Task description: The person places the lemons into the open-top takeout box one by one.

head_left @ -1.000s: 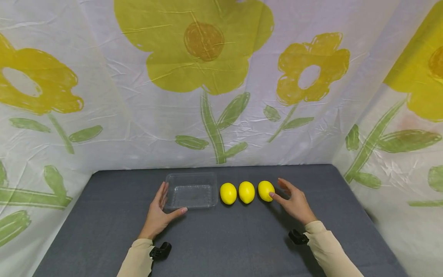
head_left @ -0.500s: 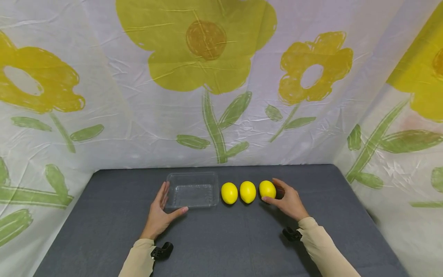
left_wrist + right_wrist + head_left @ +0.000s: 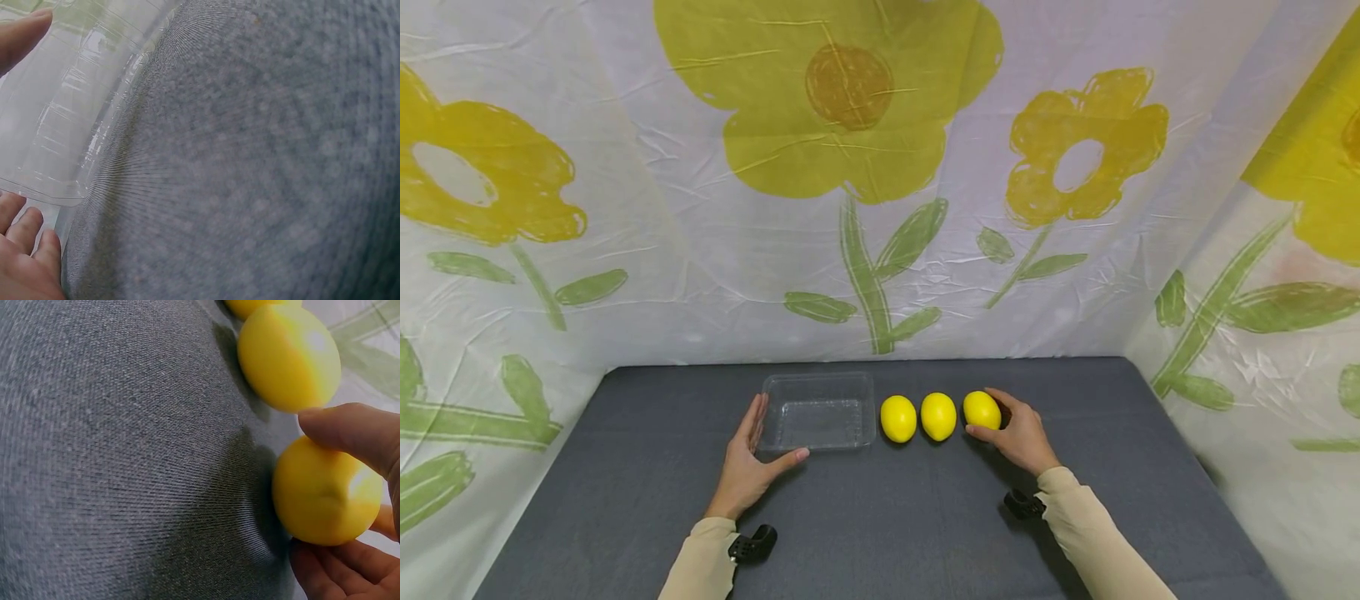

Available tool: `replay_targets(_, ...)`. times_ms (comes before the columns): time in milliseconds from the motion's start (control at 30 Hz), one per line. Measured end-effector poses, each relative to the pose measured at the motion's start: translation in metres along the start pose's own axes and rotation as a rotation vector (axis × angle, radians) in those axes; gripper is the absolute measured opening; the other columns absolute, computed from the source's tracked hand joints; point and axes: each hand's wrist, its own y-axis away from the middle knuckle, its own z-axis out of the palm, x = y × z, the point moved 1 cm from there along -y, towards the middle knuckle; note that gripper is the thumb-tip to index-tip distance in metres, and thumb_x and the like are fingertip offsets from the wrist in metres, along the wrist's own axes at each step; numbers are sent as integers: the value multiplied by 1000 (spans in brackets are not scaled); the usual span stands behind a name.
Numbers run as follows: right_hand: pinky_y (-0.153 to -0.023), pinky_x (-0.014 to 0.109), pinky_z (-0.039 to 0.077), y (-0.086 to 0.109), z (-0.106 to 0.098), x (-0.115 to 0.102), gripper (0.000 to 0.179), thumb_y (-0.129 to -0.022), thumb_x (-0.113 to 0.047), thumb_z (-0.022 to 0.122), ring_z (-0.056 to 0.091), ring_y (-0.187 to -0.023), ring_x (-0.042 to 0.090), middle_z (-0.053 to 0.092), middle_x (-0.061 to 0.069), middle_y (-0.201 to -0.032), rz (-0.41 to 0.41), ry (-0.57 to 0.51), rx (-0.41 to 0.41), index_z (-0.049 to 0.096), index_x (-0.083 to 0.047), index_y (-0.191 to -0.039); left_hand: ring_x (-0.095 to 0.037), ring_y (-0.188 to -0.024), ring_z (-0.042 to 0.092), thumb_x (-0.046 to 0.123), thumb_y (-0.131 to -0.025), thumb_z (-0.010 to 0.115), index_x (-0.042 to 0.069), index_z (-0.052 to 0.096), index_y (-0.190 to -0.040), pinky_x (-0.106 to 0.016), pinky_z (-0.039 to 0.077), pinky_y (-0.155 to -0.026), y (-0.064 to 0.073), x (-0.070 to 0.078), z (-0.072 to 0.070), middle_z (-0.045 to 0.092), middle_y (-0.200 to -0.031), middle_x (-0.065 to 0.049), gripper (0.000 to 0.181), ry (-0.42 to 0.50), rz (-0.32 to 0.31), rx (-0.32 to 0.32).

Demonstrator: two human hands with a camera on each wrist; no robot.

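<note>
Three yellow lemons stand in a row on the dark grey table, right of a clear plastic container (image 3: 820,410). My right hand (image 3: 1026,440) holds the rightmost lemon (image 3: 982,408). In the right wrist view, the thumb (image 3: 350,431) lies on one side of this lemon (image 3: 326,494) and the fingers on the other. The middle lemon (image 3: 938,416) and the left lemon (image 3: 898,418) lie apart from the hand. My left hand (image 3: 741,475) is at the container's left side with thumb and fingers spread. Its fingers (image 3: 25,231) are beside the container's corner; contact is unclear.
A dark grey cloth covers the table (image 3: 880,525). Behind it and at both sides hangs a white sheet (image 3: 715,275) with yellow flowers. Each wrist carries a black device, such as the left one (image 3: 754,543).
My right hand has moved left, and its thumb and fingers have closed around the rightmost lemon. My left hand, the container and the lemons stay in place; the head view has shifted slightly.
</note>
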Motion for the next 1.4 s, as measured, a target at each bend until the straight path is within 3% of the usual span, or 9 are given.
replay_targets(333,-90,50,57,0,-7,-5,78,-79,-24,89,66,-108,35,65,21,-129,12,-59,80,54,2,-143,-33,-154,15,23,-78,90,11,9,-164,-56,19,-123,0,2,0,16,-169,-10,119,-6,8,-1)
replay_targets(667,-99,50,54,-3,-9,-49,77,-81,-23,88,63,-118,38,62,22,-133,-72,-140,65,53,1,-144,-34,-154,15,21,-78,91,8,12,-164,-57,19,-123,1,4,0,17,-168,-11,117,2,18,5)
replay_targets(1100,-100,47,54,-7,26,-108,72,-80,-17,88,64,-117,33,64,16,-130,-132,-289,-19,56,0,-142,-32,-155,14,24,-78,90,8,12,-164,-57,18,-123,1,0,0,17,-168,-10,117,-12,14,10)
replay_targets(1400,-99,46,55,-12,59,-134,73,-79,-18,89,64,-117,31,64,15,-131,-157,-339,-80,56,2,-141,-31,-155,14,17,-77,90,8,12,-164,-55,17,-124,1,1,0,17,-168,-12,117,0,2,8)
